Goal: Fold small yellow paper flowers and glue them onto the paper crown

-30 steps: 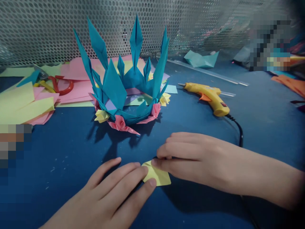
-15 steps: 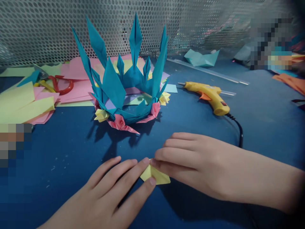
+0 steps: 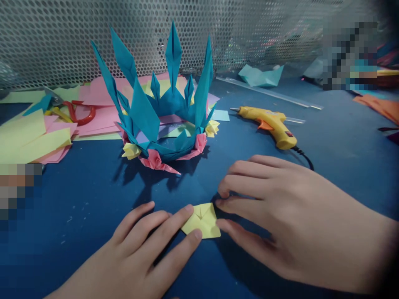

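Observation:
A small folded yellow origami paper (image 3: 202, 222) lies on the blue table, with creases meeting near its upper edge. My left hand (image 3: 140, 245) holds it down, index finger and thumb pressing on its left part while the other fingers rest on the table. Close to the paper's right edge, my right hand (image 3: 280, 216) is open, thumb and index finger apart; I cannot tell whether its thumb touches the edge. Beyond both hands stands a blue paper crown (image 3: 145, 112) with tall points. Pink paper flowers (image 3: 156, 160) and yellow paper flowers (image 3: 131, 150) sit around its base.
A yellow glue gun (image 3: 268, 122) lies at right, its black cord running behind my right hand. Clear glue sticks (image 3: 271, 93) and a light blue folded paper (image 3: 261, 76) are farther back. Coloured sheets (image 3: 34, 137) and red-handled scissors (image 3: 84, 115) lie left, before a perforated metal panel (image 3: 62, 37).
My right hand has moved off the yellow paper to the right, and its thumb and fingers have spread. The paper's upper right part now shows. My left hand stays on it.

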`<move>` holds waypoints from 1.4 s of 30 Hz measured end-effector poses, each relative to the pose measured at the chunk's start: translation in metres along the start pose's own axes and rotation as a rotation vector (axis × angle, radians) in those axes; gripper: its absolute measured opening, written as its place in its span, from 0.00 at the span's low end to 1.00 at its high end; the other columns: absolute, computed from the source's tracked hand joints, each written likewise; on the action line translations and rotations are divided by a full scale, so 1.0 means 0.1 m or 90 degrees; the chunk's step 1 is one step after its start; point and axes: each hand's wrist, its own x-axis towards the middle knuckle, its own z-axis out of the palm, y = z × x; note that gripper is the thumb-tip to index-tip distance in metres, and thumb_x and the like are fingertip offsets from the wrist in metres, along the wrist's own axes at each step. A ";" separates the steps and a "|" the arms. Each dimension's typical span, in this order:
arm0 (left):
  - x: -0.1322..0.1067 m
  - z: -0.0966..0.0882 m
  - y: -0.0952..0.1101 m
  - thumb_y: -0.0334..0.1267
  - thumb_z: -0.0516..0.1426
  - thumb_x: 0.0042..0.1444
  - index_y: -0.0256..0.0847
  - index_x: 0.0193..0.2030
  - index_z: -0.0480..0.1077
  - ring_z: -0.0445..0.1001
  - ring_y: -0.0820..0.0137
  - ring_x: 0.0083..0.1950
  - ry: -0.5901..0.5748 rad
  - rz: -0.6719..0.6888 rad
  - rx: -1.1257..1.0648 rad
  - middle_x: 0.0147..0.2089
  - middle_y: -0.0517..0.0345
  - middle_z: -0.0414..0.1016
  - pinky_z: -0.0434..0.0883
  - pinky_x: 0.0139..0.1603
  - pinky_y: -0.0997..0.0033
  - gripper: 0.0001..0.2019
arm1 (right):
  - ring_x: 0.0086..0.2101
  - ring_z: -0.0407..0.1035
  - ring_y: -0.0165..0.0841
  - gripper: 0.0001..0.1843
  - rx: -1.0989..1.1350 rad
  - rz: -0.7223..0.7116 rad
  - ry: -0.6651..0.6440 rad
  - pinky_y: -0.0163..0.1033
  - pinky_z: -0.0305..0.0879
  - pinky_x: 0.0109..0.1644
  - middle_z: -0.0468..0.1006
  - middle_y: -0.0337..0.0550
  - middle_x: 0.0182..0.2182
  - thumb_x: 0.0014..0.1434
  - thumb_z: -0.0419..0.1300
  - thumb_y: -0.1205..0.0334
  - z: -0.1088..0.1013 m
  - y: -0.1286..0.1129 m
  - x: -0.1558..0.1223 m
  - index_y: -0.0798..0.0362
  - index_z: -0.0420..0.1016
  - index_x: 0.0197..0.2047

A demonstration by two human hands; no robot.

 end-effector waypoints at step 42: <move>0.01 -0.08 0.00 0.35 0.46 0.58 0.40 0.64 0.53 0.52 0.67 0.66 -0.018 -0.065 -0.033 0.60 0.61 0.66 0.38 0.69 0.70 0.26 | 0.62 0.57 0.32 0.15 0.470 -0.145 -0.115 0.35 0.60 0.61 0.61 0.55 0.64 0.52 0.60 0.76 0.15 0.28 0.18 0.55 0.66 0.42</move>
